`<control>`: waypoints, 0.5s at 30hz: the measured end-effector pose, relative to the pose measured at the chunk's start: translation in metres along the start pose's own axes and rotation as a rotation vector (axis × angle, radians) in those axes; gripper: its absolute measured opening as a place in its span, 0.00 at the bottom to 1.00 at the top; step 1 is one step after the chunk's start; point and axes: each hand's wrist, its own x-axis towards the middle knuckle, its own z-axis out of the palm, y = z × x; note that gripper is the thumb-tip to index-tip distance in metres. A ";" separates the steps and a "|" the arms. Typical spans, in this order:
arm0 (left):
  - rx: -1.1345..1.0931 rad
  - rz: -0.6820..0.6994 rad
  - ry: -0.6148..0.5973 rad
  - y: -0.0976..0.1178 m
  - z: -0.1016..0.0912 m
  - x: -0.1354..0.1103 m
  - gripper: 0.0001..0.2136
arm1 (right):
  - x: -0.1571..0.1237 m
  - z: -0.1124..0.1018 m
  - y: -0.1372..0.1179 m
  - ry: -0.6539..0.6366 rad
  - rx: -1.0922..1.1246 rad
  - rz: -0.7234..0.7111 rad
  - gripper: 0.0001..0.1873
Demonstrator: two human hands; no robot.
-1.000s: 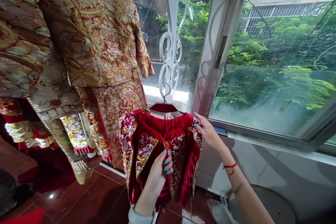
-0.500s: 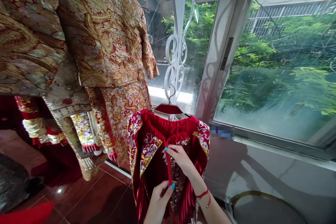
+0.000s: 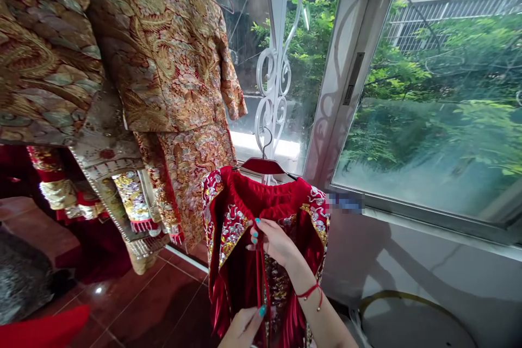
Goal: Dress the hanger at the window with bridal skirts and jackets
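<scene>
A red velvet-like garment with sequined panels [image 3: 234, 231] is found hung upright on a dark red hanger [image 3: 262, 165], in front of a white scrollwork upright [image 3: 267, 73]; whether the wire hook [image 3: 267, 141] is caught on the scrollwork cannot be told. Two thin red cords [image 3: 260, 274] are seen hanging from the front of the gathered neckline [image 3: 281, 204]. At the top of the cords, just under the neckline, the right hand [image 3: 279, 240] is placed, its thumb and forefinger brought together on the cord and the other fingers loosely curled. Lower down, the cords are pinched by the left hand [image 3: 246, 326], its thumb laid over them; its remaining fingers are partly cut off by the frame edge, and their grip cannot be told. For sound handling, it is judged that the upper pinch should be kept firm so that strain is not passed to the gathers, and that the lower lengths should be drawn straight and even, without twist. Any pull should be kept light, lest the shoulders be dragged off the hanger. The red bracelet [image 3: 312, 292] on the right wrist should be kept clear of the sequins, where snagging is considered possible.
</scene>
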 end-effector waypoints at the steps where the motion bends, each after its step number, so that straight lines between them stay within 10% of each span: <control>1: -0.044 0.011 0.024 0.004 0.001 0.002 0.34 | 0.000 0.002 0.002 0.007 0.005 -0.020 0.21; 5: -0.215 0.084 0.158 0.033 0.012 0.008 0.33 | 0.001 0.008 0.012 -0.003 0.048 -0.060 0.20; 15: -0.338 0.174 -0.047 0.029 0.017 -0.020 0.27 | 0.018 0.000 -0.007 0.070 -0.013 -0.049 0.18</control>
